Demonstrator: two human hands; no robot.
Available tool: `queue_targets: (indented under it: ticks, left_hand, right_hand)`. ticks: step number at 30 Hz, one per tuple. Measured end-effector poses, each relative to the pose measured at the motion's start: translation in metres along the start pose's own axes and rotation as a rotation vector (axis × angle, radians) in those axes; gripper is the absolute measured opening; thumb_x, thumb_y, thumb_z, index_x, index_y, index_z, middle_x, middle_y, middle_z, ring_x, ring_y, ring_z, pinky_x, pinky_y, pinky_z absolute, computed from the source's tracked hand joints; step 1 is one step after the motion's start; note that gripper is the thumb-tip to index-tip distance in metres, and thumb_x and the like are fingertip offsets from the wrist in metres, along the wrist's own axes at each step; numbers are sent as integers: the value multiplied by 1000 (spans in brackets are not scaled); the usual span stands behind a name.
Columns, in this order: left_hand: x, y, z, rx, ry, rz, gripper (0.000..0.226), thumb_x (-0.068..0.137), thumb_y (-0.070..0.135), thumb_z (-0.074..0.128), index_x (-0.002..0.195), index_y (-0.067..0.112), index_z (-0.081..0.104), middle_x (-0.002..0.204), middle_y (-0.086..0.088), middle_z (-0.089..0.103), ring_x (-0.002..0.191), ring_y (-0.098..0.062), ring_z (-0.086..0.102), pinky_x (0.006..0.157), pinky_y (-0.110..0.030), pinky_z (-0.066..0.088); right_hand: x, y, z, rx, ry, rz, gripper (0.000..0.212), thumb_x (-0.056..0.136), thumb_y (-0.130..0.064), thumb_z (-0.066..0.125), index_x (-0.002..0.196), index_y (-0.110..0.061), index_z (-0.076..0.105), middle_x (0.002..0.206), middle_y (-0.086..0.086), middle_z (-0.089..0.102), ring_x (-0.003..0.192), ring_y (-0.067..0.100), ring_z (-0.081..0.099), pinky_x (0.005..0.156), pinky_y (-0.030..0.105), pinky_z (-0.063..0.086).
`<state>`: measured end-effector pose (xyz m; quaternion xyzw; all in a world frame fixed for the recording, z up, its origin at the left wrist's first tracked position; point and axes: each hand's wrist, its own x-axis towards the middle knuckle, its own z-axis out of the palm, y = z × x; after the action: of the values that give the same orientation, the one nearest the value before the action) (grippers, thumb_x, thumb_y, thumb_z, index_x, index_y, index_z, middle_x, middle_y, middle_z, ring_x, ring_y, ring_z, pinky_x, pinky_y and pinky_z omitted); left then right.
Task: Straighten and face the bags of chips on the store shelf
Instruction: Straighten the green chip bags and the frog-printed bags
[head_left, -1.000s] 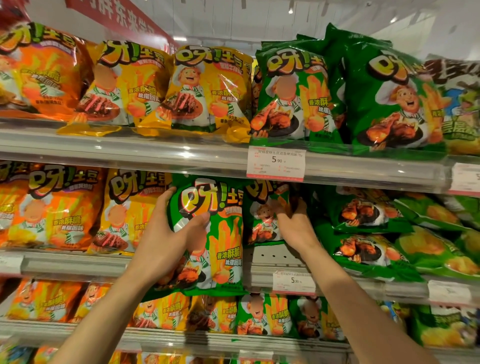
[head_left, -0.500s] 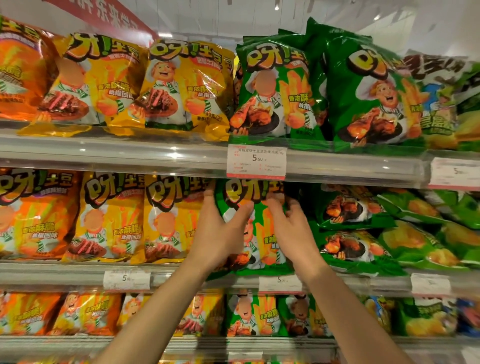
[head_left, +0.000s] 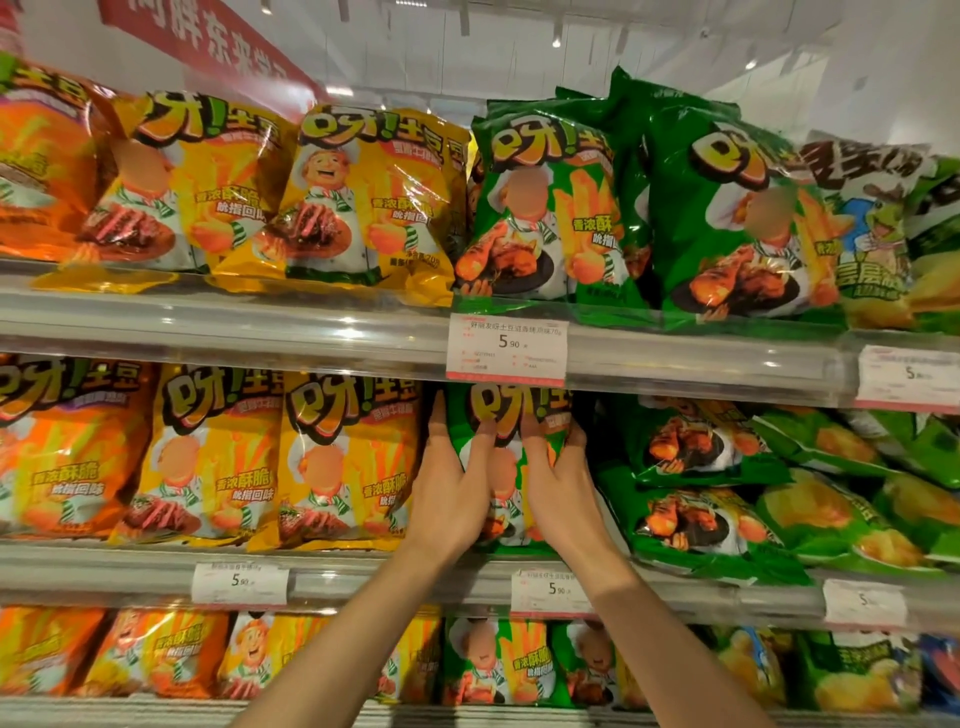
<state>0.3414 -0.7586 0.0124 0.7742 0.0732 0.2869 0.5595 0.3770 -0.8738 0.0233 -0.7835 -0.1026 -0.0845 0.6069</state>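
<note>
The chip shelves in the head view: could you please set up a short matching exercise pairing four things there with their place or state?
Column one:
1. green bag
2. yellow bag
3. stacked green bags
4. large price tag

Column two:
A. lying flat, right of the hands
B. on the upper shelf's rail
C. held upright between the left hand and right hand
D. upright, just left of the left hand

Pairs: 1-C, 2-D, 3-A, 4-B
</note>
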Motion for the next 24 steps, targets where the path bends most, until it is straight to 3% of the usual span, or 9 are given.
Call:
queue_targets:
  ticks: [5,9,14,18,22,24]
  left_hand:
    - [9,-10,7,30,30,-3,68,100,56,44,158,32,18,150,-3,46,135,-22,48,102,-30,41]
    - [5,-22,6,-11,-61,-2,65,100,58,43,156,36,17,148,5,48,136,-11,44,100,-25,36]
    - [7,-17,2,-70,-133,-22,65,102,54,43,157,29,19,146,8,49,137,-10,43,103,-22,34]
    - [6,-12,-7,-62,-174,-38,70,101,53,46,159,31,15,141,14,46,133,-4,41,98,-15,33]
    - [-4,-5,-26,-11,-144,31,71,101,44,55,160,31,18,143,24,35,132,7,33,101,-10,30]
    - [-13,-3,-38,-9,-165,64,67,100,38,58,157,33,25,145,25,38,126,19,39,101,-7,33]
  right_hand:
    - [3,2,-1,-40,36,-39,79,86,-74,46,146,-26,29,129,-1,52,121,25,53,96,50,51]
    - [-3,11,-6,-21,-17,-13,88,74,-82,45,148,-40,24,131,-8,50,114,13,51,96,47,52]
    - [0,7,-9,-25,-17,-14,96,72,-81,44,151,-30,26,139,-2,52,122,18,51,102,44,47]
    - [-5,4,-17,25,-72,38,91,78,-82,49,153,-37,22,136,-12,51,122,14,52,98,38,48]
    - [-16,6,-25,11,-101,54,92,84,-70,59,157,-36,15,144,-11,49,127,13,51,99,40,51]
    - [-23,8,-31,-32,-98,51,91,88,-59,62,159,-34,11,152,-9,42,136,13,44,111,45,43]
